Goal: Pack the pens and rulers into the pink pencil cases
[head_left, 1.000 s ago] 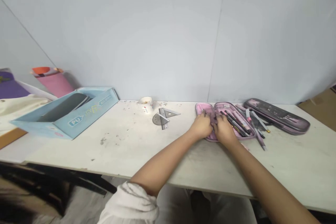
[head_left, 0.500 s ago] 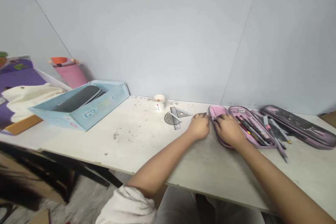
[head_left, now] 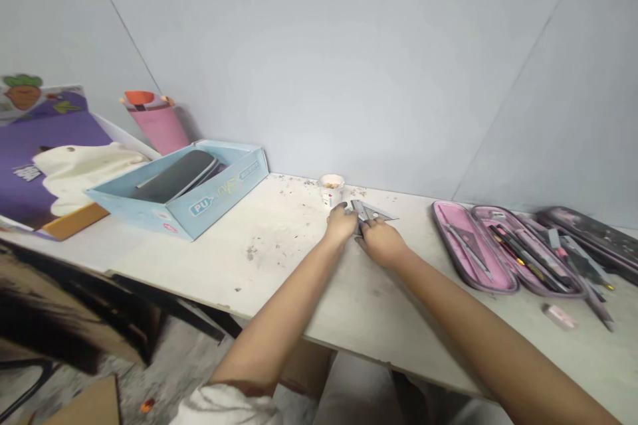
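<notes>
I am leaning over a scuffed white table with a pale panel wall rising behind it. My two hands are meeting at 12 o'clock, just before a small paper cup. My left hand and right hand are curling in, fingers pressed together, around one metal set square. I cannot tell whether they are pinching it. At 2 o'clock, one open pink pencil case is lying with pens in it, and one eraser is sitting nearer me. At 10 o'clock, one blue box is standing well apart. The table's near edge is running under my forearms, with open table on both sides of my hands.
</notes>
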Available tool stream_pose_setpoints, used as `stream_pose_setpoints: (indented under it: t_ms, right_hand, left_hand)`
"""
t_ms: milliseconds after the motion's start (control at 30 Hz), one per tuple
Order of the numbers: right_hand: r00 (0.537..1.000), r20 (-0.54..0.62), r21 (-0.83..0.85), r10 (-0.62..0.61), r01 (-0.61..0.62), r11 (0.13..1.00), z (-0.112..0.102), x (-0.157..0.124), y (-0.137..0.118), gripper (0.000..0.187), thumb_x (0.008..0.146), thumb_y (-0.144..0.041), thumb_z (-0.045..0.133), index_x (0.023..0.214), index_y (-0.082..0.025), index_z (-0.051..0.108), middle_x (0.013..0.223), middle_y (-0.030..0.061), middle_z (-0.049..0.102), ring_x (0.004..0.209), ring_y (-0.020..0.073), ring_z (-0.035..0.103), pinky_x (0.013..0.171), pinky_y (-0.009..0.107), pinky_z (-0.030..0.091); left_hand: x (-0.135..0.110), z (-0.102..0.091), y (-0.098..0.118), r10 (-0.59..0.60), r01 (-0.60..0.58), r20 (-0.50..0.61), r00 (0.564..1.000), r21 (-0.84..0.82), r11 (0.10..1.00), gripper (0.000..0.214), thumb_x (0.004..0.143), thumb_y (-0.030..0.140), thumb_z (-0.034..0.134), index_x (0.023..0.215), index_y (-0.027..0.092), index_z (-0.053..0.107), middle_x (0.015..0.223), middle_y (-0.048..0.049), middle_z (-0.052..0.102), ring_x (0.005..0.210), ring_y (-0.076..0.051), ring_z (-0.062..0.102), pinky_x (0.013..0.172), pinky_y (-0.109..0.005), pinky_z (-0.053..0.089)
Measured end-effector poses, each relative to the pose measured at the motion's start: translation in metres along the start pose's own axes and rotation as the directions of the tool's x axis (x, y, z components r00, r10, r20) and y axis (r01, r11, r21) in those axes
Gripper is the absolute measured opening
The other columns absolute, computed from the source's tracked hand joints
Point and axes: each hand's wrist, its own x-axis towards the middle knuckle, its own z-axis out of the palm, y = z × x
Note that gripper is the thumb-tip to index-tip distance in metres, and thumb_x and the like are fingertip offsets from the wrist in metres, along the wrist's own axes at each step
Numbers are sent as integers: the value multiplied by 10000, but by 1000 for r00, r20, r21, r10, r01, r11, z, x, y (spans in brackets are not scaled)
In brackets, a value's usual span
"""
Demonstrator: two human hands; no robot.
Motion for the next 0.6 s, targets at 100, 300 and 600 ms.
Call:
stream_pose_setpoints:
  t_ms: [100, 300, 600]
  right_hand:
    - [1000, 19, -67, -5, 6, 998, 1, 1, -5, 291, 849, -123, 352, 992, -78, 601, 996, 177, 628, 959, 234, 547, 782, 311, 429]
    - [999, -22, -74, 29, -31, 997, -11, -10, 7, 321, 815, -49, 327, 1012, -78, 579, 958, 168, 634, 897, 231, 567, 722, 311, 446]
    - [881, -327, 99, 341, -327, 940, -34, -83, 98, 443, 865, -131, 274, 1291, -59, 371, 1108, 161, 597, 1016, 233, 538, 860, 330, 393]
  left_hand:
    - [-1, -1, 1, -92, 96, 27, 995, -187, 978, 555, 765, 301, 521, 1267, 98, 396, 1305, -177, 465, 1196, -235, 451, 979, -321, 352]
    - [-13, 12, 15, -72, 113, 109, 991, -429, 896, 468, 827, 229, 440, 1269, 102, 357, 1162, -157, 583, 970, -169, 609, 827, -279, 480]
    - [-45, 88, 79, 485, -408, 307, 819, -283, 868, 493, 830, 167, 388, 1323, 153, 362, 1377, -93, 401, 1238, -165, 413, 1054, -323, 305]
